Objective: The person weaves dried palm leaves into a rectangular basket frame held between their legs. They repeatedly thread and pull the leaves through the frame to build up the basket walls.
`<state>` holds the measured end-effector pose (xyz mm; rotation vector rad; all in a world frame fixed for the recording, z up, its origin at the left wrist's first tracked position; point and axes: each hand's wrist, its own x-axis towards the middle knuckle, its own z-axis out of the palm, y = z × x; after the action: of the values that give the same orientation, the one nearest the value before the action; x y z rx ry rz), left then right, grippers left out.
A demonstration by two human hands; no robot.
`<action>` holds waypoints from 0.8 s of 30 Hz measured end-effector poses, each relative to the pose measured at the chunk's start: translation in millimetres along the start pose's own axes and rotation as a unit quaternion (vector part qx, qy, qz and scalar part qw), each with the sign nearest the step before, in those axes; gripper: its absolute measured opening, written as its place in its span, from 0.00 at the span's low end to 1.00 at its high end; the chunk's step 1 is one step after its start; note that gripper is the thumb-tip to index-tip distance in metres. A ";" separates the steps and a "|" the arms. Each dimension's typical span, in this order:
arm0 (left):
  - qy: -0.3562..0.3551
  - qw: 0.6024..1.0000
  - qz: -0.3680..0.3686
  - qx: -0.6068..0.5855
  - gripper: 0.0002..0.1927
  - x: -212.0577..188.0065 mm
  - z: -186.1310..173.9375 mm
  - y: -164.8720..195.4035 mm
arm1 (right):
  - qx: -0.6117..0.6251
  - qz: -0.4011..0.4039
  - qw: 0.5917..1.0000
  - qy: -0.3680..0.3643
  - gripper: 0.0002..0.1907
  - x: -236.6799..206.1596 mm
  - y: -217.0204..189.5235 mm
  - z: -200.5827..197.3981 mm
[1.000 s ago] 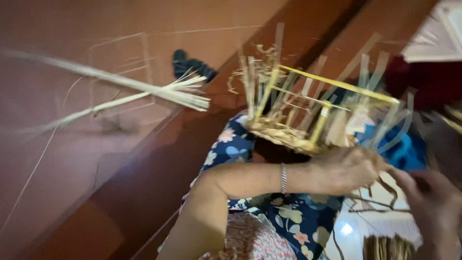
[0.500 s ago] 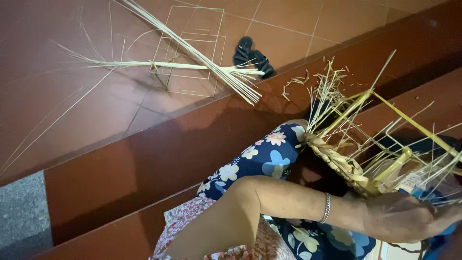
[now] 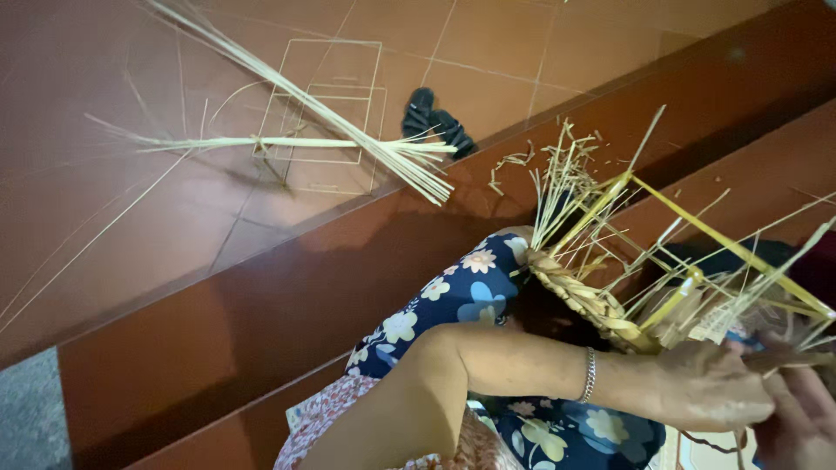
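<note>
While the left hand (image 3: 714,387) grips the half-woven straw basket (image 3: 610,305) at lower right, the right hand (image 3: 801,418) pinches a strand; keeping the strands taut should tighten the weave.

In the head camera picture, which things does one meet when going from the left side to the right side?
Wire frame on the floor → dark sandals → loose bundle of straw stalks overlaps these, so left out → braided straw edge → left hand → right hand.
</note>
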<state>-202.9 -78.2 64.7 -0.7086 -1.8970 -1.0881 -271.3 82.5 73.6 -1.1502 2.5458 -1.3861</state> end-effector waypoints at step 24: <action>-0.283 0.942 -0.101 0.147 0.26 17.3 44.2 107.9 | 0.439 0.270 0.846 0.139 0.14 -112.5 30.4 -70.4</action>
<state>-144.3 12.4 112.0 -0.7147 -2.6057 -0.7327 -231.8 211.9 59.1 -0.0700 1.6880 -2.2131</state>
